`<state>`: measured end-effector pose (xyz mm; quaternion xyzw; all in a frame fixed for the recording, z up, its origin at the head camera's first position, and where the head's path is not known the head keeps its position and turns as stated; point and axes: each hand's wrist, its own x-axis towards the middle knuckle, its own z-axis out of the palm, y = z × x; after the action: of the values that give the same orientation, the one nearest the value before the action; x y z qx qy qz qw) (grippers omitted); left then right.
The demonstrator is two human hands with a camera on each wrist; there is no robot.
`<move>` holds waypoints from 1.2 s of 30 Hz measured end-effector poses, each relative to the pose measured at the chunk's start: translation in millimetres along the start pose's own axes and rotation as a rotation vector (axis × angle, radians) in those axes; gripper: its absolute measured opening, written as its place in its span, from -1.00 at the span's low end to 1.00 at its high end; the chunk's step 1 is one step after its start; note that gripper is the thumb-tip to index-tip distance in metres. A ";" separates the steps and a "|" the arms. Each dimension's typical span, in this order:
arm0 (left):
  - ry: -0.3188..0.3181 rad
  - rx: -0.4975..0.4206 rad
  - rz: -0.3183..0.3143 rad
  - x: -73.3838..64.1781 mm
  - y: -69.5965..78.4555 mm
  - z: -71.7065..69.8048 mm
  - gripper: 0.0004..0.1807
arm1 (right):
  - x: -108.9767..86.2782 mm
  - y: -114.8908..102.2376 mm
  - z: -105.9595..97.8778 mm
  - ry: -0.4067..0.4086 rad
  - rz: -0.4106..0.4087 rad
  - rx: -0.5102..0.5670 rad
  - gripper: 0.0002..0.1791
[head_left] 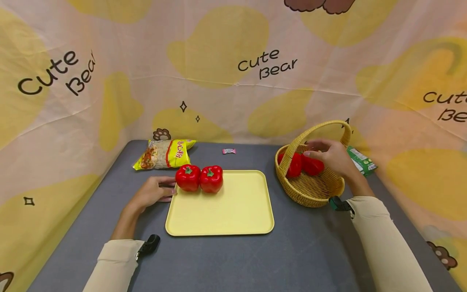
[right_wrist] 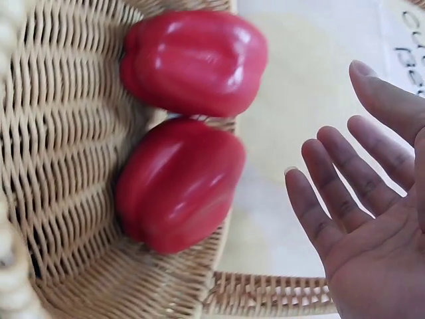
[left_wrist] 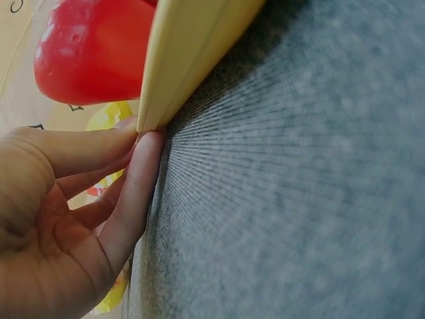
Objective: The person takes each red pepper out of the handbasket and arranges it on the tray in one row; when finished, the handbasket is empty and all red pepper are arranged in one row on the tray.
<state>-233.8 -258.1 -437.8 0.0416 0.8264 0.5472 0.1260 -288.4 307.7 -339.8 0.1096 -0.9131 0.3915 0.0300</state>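
Observation:
My left hand (head_left: 155,191) is at the left edge of a yellow tray (head_left: 233,215). In the left wrist view the thumb lies against the tray rim (left_wrist: 154,106) and a finger is under it, pinching the edge. Two red bell peppers (head_left: 188,177) sit side by side in the tray's far left corner. My right hand (head_left: 330,156) is over a wicker basket (head_left: 304,198) with an arched handle. Its fingers are spread and hold nothing in the right wrist view. Two more red bell peppers (right_wrist: 179,186) lie in the basket, apart from the fingers.
Behind the tray lies a yellow food packet (head_left: 164,154), with a small pink wrapped sweet (head_left: 229,151) to its right. A green packet (head_left: 362,160) is on the table right of the basket. Printed cloth (head_left: 219,81) hangs around the grey table (head_left: 233,263).

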 end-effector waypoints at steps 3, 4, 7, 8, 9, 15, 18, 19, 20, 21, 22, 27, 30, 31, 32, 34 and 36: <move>0.000 -0.001 0.000 -0.8 0.5 -0.3 -0.42 | 7.1 5.8 0.5 -0.014 0.016 0.009 -0.35; 0.001 -0.002 -0.001 -0.9 0.5 -0.5 -0.42 | 9.1 7.4 1.0 -0.019 0.022 0.018 -0.35; 0.004 -0.005 -0.003 -1.5 0.4 -0.7 -0.42 | 14.9 11.5 2.5 -0.037 0.034 0.030 -0.33; 0.005 -0.004 -0.003 -1.7 0.2 -0.8 -0.42 | 17.0 13.0 2.9 -0.045 0.040 0.026 -0.32; 0.005 -0.005 -0.003 -1.9 0.0 -0.9 -0.42 | 19.0 14.0 3.3 -0.053 0.045 0.019 -0.31; -0.001 -0.017 -0.004 -1.3 -1.4 0.1 -0.41 | 27.7 19.5 5.1 -0.103 0.061 -0.017 -0.32; -0.006 -0.023 -0.003 0.0 -1.7 0.8 -0.41 | 29.6 22.2 5.9 -0.120 0.084 0.006 -0.32; -0.004 -0.024 -0.003 0.4 -1.9 0.9 -0.41 | 30.3 23.0 6.3 -0.123 0.087 0.008 -0.33; -0.003 -0.024 -0.002 0.8 -2.0 0.9 -0.41 | 30.9 23.8 6.6 -0.127 0.085 0.010 -0.33; -0.001 -0.023 -0.002 1.1 -2.1 0.8 -0.41 | 31.8 24.7 7.1 -0.134 0.084 0.010 -0.32; 0.001 -0.022 -0.002 1.2 -2.1 0.6 -0.41 | 32.3 25.4 7.6 -0.137 0.086 0.013 -0.32; 0.006 -0.014 -0.004 1.2 -2.5 0.1 -0.40 | 33.9 30.4 8.0 -0.173 0.094 -0.052 -0.32; 0.004 -0.012 -0.003 0.9 -2.7 0.1 -0.40 | 33.1 31.4 7.4 -0.191 0.111 -0.092 -0.33; 0.003 -0.012 -0.002 0.7 -2.8 0.1 -0.40 | 33.0 31.6 7.1 -0.197 0.109 -0.110 -0.33; 0.002 -0.013 -0.001 0.6 -2.9 0.0 -0.40 | 32.8 31.6 6.9 -0.202 0.110 -0.121 -0.34; 0.002 -0.015 -0.001 0.5 -3.1 0.0 -0.41 | 33.0 31.9 6.6 -0.208 0.102 -0.148 -0.35; 0.002 -0.013 -0.001 0.4 -3.3 0.0 -0.41 | 33.3 31.5 6.6 -0.211 0.090 -0.174 -0.35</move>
<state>-234.0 -259.3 -441.0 0.0397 0.8229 0.5527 0.1258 -327.6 318.2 -362.0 0.1062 -0.9457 0.2981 -0.0745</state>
